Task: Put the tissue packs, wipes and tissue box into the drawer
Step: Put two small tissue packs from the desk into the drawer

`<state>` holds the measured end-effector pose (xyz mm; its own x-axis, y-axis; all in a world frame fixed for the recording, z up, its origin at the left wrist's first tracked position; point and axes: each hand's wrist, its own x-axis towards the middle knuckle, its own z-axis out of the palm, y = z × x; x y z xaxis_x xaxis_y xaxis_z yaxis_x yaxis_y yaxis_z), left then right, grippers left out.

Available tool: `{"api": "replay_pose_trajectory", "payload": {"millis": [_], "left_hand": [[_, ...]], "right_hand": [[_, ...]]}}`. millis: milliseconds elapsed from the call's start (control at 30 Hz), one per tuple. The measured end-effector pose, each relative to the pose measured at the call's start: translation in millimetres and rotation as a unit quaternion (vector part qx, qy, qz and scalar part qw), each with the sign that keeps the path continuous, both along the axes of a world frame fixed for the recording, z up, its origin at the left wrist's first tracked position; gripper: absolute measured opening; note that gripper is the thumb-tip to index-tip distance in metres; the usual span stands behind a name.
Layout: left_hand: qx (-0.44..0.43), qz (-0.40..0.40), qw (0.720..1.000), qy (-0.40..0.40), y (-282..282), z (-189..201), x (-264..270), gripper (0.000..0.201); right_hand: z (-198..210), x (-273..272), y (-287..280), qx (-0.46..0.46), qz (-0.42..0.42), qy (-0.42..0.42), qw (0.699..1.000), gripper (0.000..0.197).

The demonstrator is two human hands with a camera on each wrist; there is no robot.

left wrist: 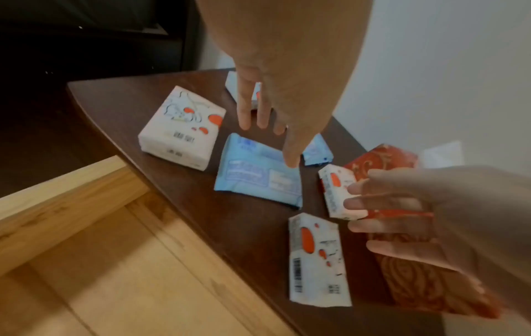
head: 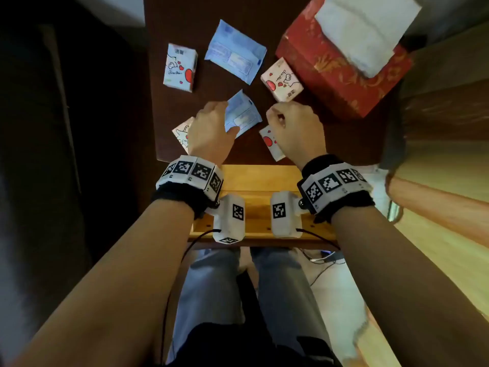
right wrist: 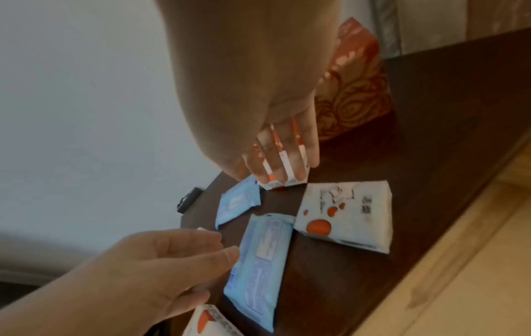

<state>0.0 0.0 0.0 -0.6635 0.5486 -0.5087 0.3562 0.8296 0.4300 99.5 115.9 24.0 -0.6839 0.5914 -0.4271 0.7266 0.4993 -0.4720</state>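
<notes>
dark wood tabletop [head: 330, 139] above the open drawer [head: 254, 178] holds everything still. nearest the drawer, your left hand [head: 209, 131] hovers, fingers relaxed, over a blue wipes pack [head: 244, 116]; your right hand [head: 296, 128] reaches past one tissue pack [head: 272, 145] and touches another [head: 281, 80] with straight fingers. next you need to grip and carry. farthest from the drawer sits the red tissue box [head: 344, 67].

A dark brown table top [head: 330, 133] has a rounded edge on one side. Black wires [head: 321, 271] lie on the pale floor [head: 341, 311] below, and the person's legs in blue jeans [head: 211, 292] show at the bottom. A plain white wall [left wrist: 431, 68] stands behind the table, with dark furniture [left wrist: 86, 41] off to one side.
</notes>
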Motion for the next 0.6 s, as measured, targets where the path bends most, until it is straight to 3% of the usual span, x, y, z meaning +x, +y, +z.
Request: {"api": "replay_pose_trajectory", "payload": {"millis": [133,233,300,433,600], "left_hand": [[-0.002,-0.026,1.000,-0.015,-5.5,-26.5,-2.3,0.069],[0.001,-0.046,0.999,-0.007,-6.2,-38.9,-1.6,0.079],[0.011,-0.051,0.999,0.013,-8.6,-46.3,0.2,0.080],[0.022,-0.054,0.997,0.053,-13.3,-57.7,7.0,0.078],[0.039,-0.053,0.995,0.075,-16.9,-64.5,11.8,0.077]], "right_hand": [[-27.2,2.9,-7.7,0.006,0.003,-0.026,1.000,0.031],[-41.2,7.4,-10.6,0.012,0.005,-0.031,0.999,0.031],[-50.2,12.1,-12.2,0.018,-0.001,-0.027,0.999,0.038],[-65.4,25.2,-19.3,0.023,-0.076,-0.036,0.996,0.073],[-74.3,41.8,-25.0,0.014,-0.102,-0.082,0.991,0.069]]}}
